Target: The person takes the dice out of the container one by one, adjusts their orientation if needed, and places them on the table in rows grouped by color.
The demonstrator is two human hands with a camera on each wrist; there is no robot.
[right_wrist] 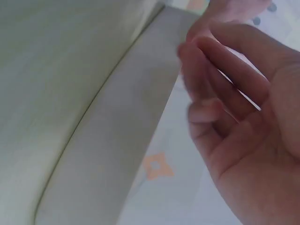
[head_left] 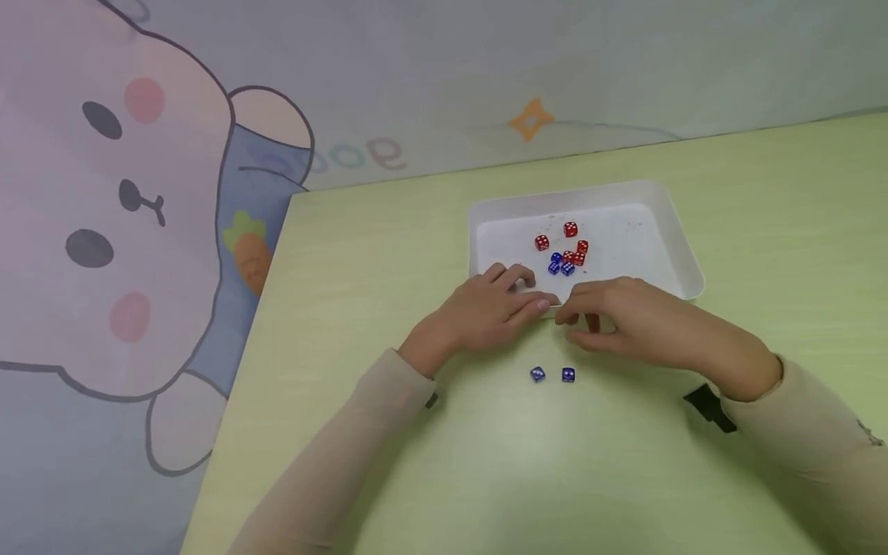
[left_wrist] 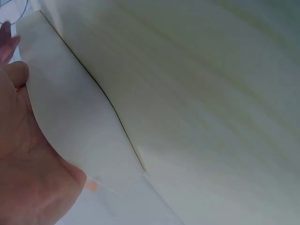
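White plastic tray (head_left: 666, 231) sits in the upper middle of the head view, on the green table (head_left: 388, 254). Inside it I see a small cluster of red dice (head_left: 570, 229) and blue dice (head_left: 560, 266). My left hand (head_left: 489, 308) rests at the tray's near edge, fingers loosely extended. My right hand (head_left: 624, 316) is beside it, fingers curled – I cannot tell if it grips something. Two blue dice (head_left: 553, 375) lie on the table just below both hands – apart from them.
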